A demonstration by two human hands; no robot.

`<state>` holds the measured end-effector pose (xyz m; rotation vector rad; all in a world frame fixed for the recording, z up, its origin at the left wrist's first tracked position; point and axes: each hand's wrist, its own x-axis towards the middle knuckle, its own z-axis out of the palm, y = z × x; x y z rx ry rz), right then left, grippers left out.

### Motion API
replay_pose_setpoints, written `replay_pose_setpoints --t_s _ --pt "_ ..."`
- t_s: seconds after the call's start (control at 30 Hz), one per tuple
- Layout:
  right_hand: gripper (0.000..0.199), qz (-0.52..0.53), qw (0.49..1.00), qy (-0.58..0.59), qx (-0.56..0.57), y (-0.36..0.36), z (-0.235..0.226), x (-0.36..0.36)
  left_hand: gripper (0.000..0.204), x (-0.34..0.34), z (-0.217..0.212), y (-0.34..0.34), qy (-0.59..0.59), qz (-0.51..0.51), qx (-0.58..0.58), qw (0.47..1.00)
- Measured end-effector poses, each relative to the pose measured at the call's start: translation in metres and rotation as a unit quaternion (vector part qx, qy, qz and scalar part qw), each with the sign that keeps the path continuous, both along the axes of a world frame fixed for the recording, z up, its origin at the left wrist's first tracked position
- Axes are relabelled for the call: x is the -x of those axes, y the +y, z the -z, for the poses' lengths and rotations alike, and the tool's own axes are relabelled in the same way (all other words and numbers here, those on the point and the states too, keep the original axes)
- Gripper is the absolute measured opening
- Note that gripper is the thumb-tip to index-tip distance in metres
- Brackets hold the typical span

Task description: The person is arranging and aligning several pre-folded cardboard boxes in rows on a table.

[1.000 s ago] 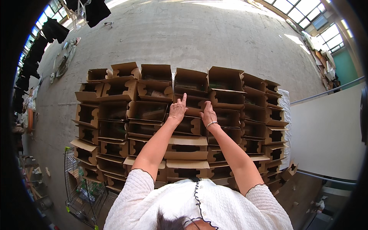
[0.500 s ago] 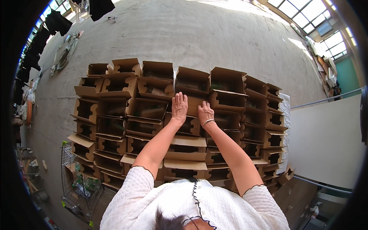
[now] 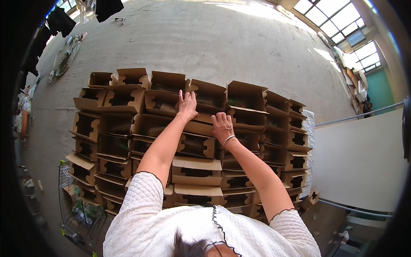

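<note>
Open brown cardboard boxes stand packed in rows in front of me, with cut-out notches in many of their inner edges. My left hand (image 3: 187, 105) reaches to the near left corner of a far-row box (image 3: 209, 92), its fingers spread at the cardboard edge. A little nearer and to the right, my right hand (image 3: 222, 127) lies over the edge of a middle box, fingers bent but apart. A brown flap (image 3: 200, 128) extends between the two hands. Neither hand visibly holds a loose thing. The undersides of the fingers are hidden.
A black wire cart (image 3: 79, 210) with green bottles stands at the lower left. On the right is a large pale panel (image 3: 355, 158) with a metal rail. White sheeting (image 3: 308, 128) edges the boxes' right side. Beyond lies the grey concrete floor (image 3: 192, 38).
The view has shifted slightly, so the boxes sit further left. My left hand has moved forward to the far box's corner, its fingers spreading. My right hand stays at the middle box.
</note>
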<state>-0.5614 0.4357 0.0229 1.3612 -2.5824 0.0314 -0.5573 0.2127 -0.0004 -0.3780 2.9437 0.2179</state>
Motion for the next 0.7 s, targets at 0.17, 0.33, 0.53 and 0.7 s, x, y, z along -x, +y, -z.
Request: replay_pose_setpoints --t_s 0.17,0.33,0.53,0.7 --pt "0.125 0.15 0.979 -0.117 0.076 -0.011 -0.039 0.037 0.101 -0.014 0.014 0.013 -0.051 0.041 0.046 0.997" --pt "0.092 -0.007 0.997 -0.059 0.039 -0.02 -0.025 0.065 0.094 -0.025 0.023 0.022 -0.066 0.036 0.07 0.995" --pt "0.09 0.215 0.955 -0.205 -0.011 -0.024 -0.008 0.081 0.093 -0.033 0.032 0.018 -0.069 0.023 -0.003 0.997" --pt "0.083 0.212 0.948 -0.239 -0.004 -0.02 -0.006 0.088 0.093 -0.034 0.032 0.019 -0.061 0.015 -0.01 0.998"
